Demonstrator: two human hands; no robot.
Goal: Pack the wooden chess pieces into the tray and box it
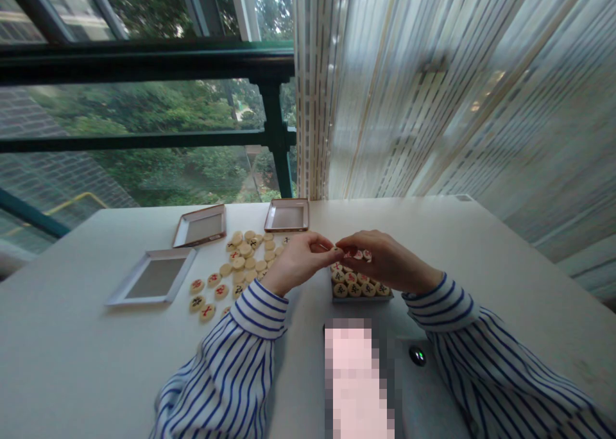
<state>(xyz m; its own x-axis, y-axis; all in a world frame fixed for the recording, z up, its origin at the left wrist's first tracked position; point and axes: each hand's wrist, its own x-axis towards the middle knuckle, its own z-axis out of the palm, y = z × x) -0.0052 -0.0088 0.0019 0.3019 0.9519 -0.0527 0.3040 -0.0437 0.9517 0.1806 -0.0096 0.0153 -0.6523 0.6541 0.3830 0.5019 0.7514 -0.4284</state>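
Observation:
My left hand and my right hand meet fingertip to fingertip above a small box filled with round Chinese chess pieces. Both hands are closed in a pinch on a chess piece held between them. A loose heap of the same cream discs, marked in red and black, lies on the white table to the left of my left hand. Both arms wear blue-and-white striped sleeves.
Three shallow lids or trays lie on the table: a white one at the left, a brown-rimmed one behind the heap, another near the window. A dark railing and striped curtain stand behind. A small round device lies near my right forearm.

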